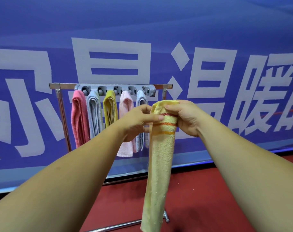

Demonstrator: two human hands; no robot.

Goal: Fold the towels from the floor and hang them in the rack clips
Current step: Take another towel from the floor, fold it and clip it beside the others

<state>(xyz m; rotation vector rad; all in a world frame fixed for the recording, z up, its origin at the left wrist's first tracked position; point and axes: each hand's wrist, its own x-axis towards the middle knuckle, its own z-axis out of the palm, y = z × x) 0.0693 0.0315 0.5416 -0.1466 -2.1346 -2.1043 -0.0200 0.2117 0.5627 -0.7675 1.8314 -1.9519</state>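
The red floor (201,190) in front of me carries a metal rack (60,101). Its far base bar (124,180) lies near the foot of the blue banner (142,22), and a nearer foot (166,218) rests close to me. A grey clip strip (114,89) runs along the top rail, and five folded towels hang from it side by side: a pink towel (79,119), a grey towel (94,114), a mustard towel (110,109), a pale pink towel (125,104) and a grey-blue towel (141,99), the last two partly hidden from me.

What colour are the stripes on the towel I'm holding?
Red and orange stripes across the pale yellow towel, clearest in the head view.
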